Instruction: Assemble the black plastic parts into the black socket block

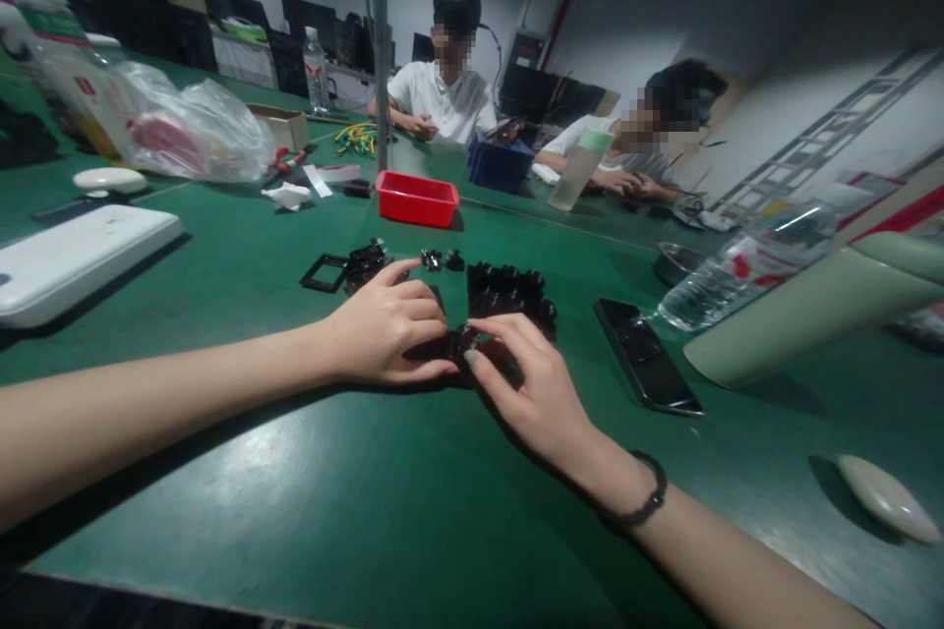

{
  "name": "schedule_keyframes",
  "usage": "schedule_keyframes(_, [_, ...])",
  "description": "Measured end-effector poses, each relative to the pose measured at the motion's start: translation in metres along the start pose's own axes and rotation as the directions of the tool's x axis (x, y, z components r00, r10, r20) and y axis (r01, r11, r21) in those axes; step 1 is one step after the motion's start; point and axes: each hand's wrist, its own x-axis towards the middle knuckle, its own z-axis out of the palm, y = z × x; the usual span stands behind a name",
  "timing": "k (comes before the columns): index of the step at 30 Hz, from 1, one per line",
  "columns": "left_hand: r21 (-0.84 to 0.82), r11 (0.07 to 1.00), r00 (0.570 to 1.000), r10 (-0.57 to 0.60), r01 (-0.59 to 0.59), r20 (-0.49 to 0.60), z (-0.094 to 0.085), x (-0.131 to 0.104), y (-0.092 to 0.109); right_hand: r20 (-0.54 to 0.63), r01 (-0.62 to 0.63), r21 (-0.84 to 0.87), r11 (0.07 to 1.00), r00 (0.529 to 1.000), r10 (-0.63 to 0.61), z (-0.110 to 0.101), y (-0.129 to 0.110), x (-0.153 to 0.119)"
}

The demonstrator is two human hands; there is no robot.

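Note:
Between my two hands, low over the table, is a small black part [464, 342] whose exact kind I cannot make out. My right hand [535, 383] pinches it between thumb and fingertips. From the other side, my left hand [390, 326] closes on it with the thumb and curled fingers, while its index finger stretches forward. Just past that fingertip lie a few small black and shiny pieces [432, 260]. Black rounded parts [510, 290] are lined up in rows behind my right hand. A square black frame [324, 272] rests left of a black pile [365, 263].
Beyond the parts stands a red tray [417, 199], with a blue bin [500, 163] farther back. On the right are a phone [647, 356], a tilted-looking green flask [803, 314] and a water bottle [744, 265]. A white device [88, 260] lies left. Two people sit across the table.

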Motion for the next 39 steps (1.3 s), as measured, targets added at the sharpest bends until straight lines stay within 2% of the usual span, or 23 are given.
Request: schedule_keyframes(39, [-0.004,1.0,0.999,-0.012,0.012,0.03,-0.0015,0.0006,0.0006,0.053,-0.063,0.001,0.998,0.997,0.063,0.0009,0.001,-0.0003])
